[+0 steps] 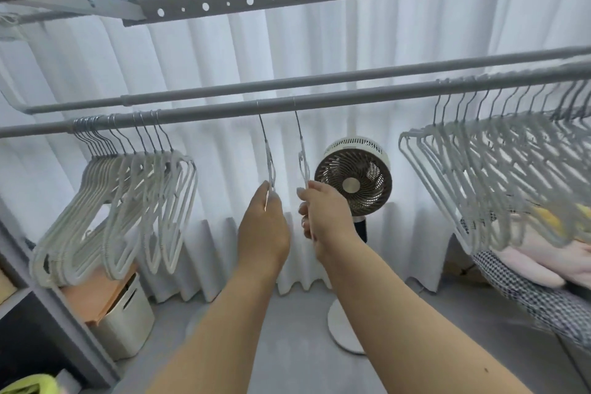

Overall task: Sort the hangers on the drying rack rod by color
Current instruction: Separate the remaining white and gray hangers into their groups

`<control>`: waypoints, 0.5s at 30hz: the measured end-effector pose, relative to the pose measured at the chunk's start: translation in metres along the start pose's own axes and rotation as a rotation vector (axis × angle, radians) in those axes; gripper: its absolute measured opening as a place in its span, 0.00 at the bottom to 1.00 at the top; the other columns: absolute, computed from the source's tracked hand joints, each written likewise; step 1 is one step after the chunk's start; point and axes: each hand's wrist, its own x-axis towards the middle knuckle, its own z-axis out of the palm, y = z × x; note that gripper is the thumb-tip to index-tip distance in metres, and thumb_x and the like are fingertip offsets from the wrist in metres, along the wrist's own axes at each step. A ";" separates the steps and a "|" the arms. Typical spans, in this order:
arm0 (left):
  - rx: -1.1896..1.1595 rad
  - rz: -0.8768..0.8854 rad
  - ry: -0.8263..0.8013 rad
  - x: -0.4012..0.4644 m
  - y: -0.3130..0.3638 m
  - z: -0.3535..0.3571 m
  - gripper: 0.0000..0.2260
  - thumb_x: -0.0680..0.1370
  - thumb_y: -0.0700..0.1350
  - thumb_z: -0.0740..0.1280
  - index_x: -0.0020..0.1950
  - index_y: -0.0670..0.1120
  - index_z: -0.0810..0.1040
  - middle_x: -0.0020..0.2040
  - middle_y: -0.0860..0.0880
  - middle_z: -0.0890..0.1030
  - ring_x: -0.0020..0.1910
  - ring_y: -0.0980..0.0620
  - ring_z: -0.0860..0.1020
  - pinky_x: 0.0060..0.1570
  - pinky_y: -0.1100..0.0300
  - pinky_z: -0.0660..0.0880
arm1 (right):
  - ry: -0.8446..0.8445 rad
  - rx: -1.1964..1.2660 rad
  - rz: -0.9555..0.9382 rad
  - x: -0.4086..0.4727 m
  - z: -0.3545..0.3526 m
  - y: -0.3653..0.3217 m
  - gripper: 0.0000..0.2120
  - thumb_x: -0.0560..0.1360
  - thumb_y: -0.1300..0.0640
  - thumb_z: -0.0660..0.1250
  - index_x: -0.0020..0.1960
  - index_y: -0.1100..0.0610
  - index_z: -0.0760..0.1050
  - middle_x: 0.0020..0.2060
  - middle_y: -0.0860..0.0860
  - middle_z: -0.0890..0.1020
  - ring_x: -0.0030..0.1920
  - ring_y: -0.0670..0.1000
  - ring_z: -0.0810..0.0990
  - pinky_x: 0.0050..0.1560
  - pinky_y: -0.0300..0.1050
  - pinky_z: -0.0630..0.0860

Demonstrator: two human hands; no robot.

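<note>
Left hand (pixel 263 227) and right hand (pixel 326 217) each pinch one hanger mid-rod (pixel 208 112); cream bunch (pixel 112 211) lower left, grey bunch (pixel 495 182) right: sorting looks nearly finished.

The rod (pixel 224 110) looks like matt grey metal, and the hangers (pixel 128 201) have thin shiny wire hooks with what seems a pale, smooth plastic coating on the bodies. Curtain (pixel 319 41) behind is sheer white cloth, fan (pixel 353 184) grille looks glossy plastic
</note>
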 end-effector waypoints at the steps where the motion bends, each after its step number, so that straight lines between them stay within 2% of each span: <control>1: -0.004 0.005 -0.011 -0.003 0.003 0.006 0.20 0.84 0.50 0.51 0.76 0.54 0.64 0.75 0.55 0.67 0.73 0.51 0.67 0.73 0.56 0.60 | 0.005 0.013 -0.012 -0.001 -0.009 -0.003 0.17 0.77 0.60 0.64 0.65 0.54 0.72 0.33 0.51 0.73 0.25 0.46 0.66 0.24 0.37 0.64; 3: -0.001 0.016 -0.034 -0.007 0.007 0.018 0.20 0.84 0.49 0.51 0.76 0.54 0.64 0.76 0.56 0.66 0.74 0.54 0.64 0.67 0.64 0.58 | 0.021 0.019 -0.037 -0.003 -0.025 -0.009 0.19 0.76 0.62 0.64 0.67 0.54 0.71 0.34 0.52 0.73 0.26 0.46 0.66 0.23 0.35 0.65; 5: -0.011 0.031 -0.062 -0.011 0.012 0.030 0.20 0.84 0.49 0.51 0.77 0.53 0.64 0.76 0.56 0.66 0.74 0.55 0.63 0.63 0.65 0.57 | 0.049 0.025 -0.053 -0.003 -0.041 -0.014 0.20 0.76 0.63 0.64 0.68 0.56 0.72 0.34 0.52 0.74 0.26 0.45 0.67 0.22 0.34 0.64; 8: -0.017 0.048 -0.088 -0.016 0.018 0.052 0.20 0.84 0.50 0.52 0.76 0.54 0.65 0.75 0.57 0.66 0.74 0.56 0.64 0.67 0.63 0.58 | 0.095 0.055 -0.053 0.001 -0.063 -0.022 0.19 0.75 0.63 0.64 0.66 0.57 0.74 0.32 0.52 0.74 0.20 0.45 0.65 0.21 0.34 0.63; 10: -0.008 0.063 -0.095 -0.021 0.022 0.065 0.20 0.84 0.52 0.52 0.76 0.56 0.65 0.75 0.58 0.68 0.73 0.56 0.65 0.65 0.63 0.60 | 0.123 0.065 -0.063 0.000 -0.078 -0.028 0.18 0.75 0.63 0.64 0.65 0.57 0.75 0.31 0.52 0.73 0.19 0.44 0.65 0.20 0.34 0.62; 12: -0.014 0.079 -0.116 -0.027 0.028 0.077 0.19 0.84 0.51 0.52 0.75 0.56 0.66 0.74 0.58 0.69 0.72 0.56 0.66 0.61 0.65 0.59 | 0.147 0.070 -0.078 -0.003 -0.092 -0.035 0.18 0.75 0.64 0.64 0.65 0.57 0.74 0.31 0.52 0.73 0.19 0.44 0.65 0.20 0.35 0.63; 15: -0.017 0.097 -0.160 -0.034 0.036 0.094 0.19 0.84 0.51 0.52 0.75 0.55 0.67 0.74 0.58 0.69 0.73 0.57 0.65 0.63 0.65 0.59 | 0.173 0.076 -0.098 -0.007 -0.110 -0.045 0.20 0.76 0.65 0.62 0.67 0.56 0.72 0.29 0.51 0.74 0.21 0.45 0.65 0.21 0.35 0.63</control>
